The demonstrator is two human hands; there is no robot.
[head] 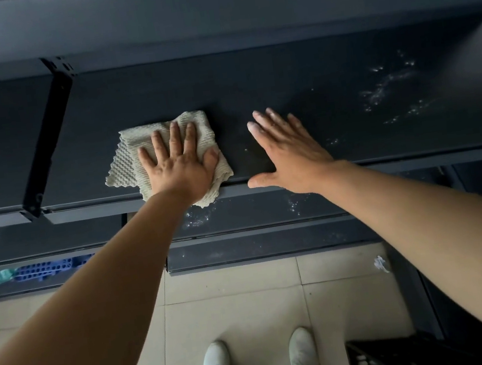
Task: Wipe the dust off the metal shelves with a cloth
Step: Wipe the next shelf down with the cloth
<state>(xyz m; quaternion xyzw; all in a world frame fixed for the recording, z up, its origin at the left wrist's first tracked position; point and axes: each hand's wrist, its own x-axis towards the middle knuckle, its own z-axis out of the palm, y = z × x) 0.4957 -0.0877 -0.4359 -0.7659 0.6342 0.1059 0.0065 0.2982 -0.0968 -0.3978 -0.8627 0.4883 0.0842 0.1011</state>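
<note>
Cloth [165, 149] pinned flat under left hand [181, 165] on unlabelled shelf [297, 83]

The cloth [165, 155] lies on the shelf [298, 89] near its front edge, with the left hand [181, 165] flat on top of it. The right hand [288, 154] rests on the shelf just right of the cloth, and dust [389, 86] lies farther right. A lower shelf [252, 211] sits below, and a crate [388, 356] stands on the floor [234, 305] right of the shoes [216, 363].
</note>
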